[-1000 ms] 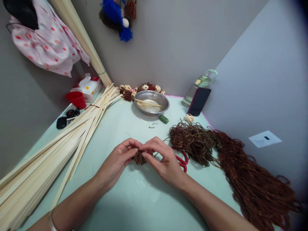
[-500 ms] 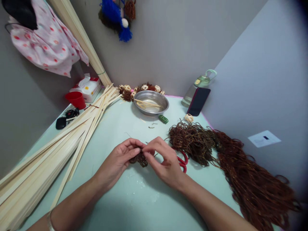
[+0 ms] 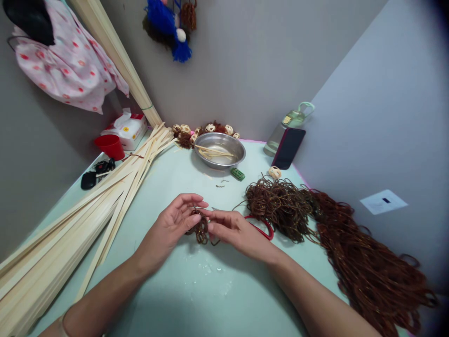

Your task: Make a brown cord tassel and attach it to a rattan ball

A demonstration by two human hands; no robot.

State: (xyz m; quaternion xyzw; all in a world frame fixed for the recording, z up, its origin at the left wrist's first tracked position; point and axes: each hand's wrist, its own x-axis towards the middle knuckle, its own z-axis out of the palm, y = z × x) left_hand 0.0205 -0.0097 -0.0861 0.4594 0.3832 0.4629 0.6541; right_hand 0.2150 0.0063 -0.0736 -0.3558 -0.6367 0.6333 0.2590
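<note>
A small looped bundle of brown cord (image 3: pixel 200 229) hangs between thumb and fingers of my left hand (image 3: pixel 177 219). From the right, my right hand (image 3: pixel 233 230) meets it, its thumb and fingertips closed at the cord's edge, apparently on a strand; the exact grip is partly hidden. Beneath and behind this hand lie red-handled scissors (image 3: pixel 269 229), mostly covered. Just beyond them spreads a tangled heap of dark brown cord (image 3: pixel 280 206), from which a thin strand runs toward my right hand.
A metal bowl (image 3: pixel 220 164) holding thin strips stands at the back, near a green woven piece (image 3: pixel 237 174) and a woven ball (image 3: pixel 274 172). Long pale strips (image 3: pixel 77 238) cover the left side. A phone (image 3: pixel 288 149) leans against a bottle (image 3: pixel 277 135). Reddish-brown cord (image 3: pixel 365 262) lies right.
My right hand has turned flatter and lowered slightly, its fingers now extended toward the bundle. My left fingers have lifted and loosened a little, showing more of the cord loops.
</note>
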